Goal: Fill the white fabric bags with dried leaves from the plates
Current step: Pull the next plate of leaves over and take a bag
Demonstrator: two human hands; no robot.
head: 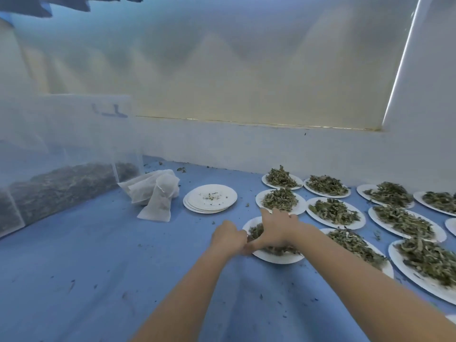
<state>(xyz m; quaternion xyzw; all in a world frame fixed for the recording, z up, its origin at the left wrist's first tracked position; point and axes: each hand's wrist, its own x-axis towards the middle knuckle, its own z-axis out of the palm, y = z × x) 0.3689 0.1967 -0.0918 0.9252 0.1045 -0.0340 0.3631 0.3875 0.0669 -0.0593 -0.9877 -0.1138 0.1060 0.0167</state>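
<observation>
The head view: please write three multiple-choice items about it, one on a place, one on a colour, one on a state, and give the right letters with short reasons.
1. Where do the white fabric bags lie?
A. left of the stack of bare plates
B. on a plate of leaves
C. right of all plates

2. What colour is the table cover?
A. red
B. blue
C. black

3. What is the state of the stack of plates?
A. heaped with leaves
B. covered by a bag
C. almost bare, with only crumbs

Answers: 1 A, the bags lie on the cover, left of the stack. 2 B, the cover is blue around every plate. 3 C, only a few bits lie on the top plate, while both hands, left and right, are at a nearby plate of dried leaves.
</observation>
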